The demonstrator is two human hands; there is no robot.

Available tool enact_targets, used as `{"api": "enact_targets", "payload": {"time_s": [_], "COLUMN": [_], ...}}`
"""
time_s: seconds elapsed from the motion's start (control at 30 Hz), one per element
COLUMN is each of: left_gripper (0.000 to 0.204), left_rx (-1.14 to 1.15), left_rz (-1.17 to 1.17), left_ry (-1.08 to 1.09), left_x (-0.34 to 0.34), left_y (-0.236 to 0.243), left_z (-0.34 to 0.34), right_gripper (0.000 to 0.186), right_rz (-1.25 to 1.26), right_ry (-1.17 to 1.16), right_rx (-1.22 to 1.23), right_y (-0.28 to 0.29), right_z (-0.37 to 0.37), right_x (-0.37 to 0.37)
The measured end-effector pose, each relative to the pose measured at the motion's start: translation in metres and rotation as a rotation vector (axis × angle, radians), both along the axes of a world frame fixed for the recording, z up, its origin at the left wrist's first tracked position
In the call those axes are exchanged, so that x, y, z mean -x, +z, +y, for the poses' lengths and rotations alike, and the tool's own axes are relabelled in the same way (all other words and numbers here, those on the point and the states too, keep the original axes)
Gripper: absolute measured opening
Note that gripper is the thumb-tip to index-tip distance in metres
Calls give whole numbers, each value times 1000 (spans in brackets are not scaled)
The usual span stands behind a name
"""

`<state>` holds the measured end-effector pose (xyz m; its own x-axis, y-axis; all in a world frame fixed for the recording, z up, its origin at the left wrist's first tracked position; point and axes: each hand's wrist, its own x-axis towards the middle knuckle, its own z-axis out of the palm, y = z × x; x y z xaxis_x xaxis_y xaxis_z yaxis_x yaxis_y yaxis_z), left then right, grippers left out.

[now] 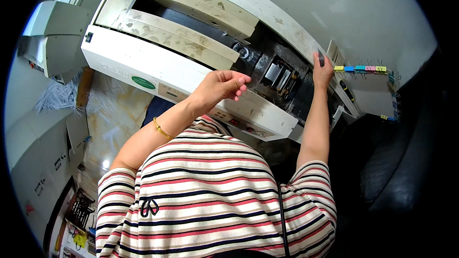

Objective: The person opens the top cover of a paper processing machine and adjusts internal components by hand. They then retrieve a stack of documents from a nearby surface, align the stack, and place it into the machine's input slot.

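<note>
A long white machine [71,43] with worn beige covers stretches across in front of me, its dark inner works exposed toward the right. Above its front cover, my left hand [222,86] is closed in a pinch, and whatever it may hold is too small to make out. A block of metal plates or rollers [281,77] sits in the dark opening, just right of those fingers. My right hand [323,72] reaches to the machine's right end, closed round a small dark pointed piece [321,57] that sticks up from the fingers.
Coloured binder clips [361,69] line a panel at the right, beside a black and yellow handled tool [346,91]. Shredded white paper [60,93] lies in a heap at the left, near a wooden post [84,88]. Dark seating [397,162] fills the lower right.
</note>
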<state>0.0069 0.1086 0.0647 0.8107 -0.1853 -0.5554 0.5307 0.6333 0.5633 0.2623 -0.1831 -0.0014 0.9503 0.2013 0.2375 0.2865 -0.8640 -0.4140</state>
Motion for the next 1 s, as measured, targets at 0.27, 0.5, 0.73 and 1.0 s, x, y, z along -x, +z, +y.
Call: {"api": "enact_targets", "payload": {"time_s": [0.27,0.5,0.73,1.0], "left_gripper": [26,28,30,24], "left_rx": [21,61,34,-45], "left_rz": [31,39,98,0], "left_ry": [-29,-52,-72,0], "left_x": [-1,0,2,-48], "left_y": [-4,-4,-4,-22], "left_z": [-1,-3,-6,-63], "right_gripper": [24,25,24,14], "right_rz": [-180,-117,289,514], "right_ry": [185,333,-253,-194], "right_rx": [77,213,-470,-571], "right_y": [8,7,-5,-1], "right_z": [4,0,-31,-18], "right_x": [9,-8,-4,90]}}
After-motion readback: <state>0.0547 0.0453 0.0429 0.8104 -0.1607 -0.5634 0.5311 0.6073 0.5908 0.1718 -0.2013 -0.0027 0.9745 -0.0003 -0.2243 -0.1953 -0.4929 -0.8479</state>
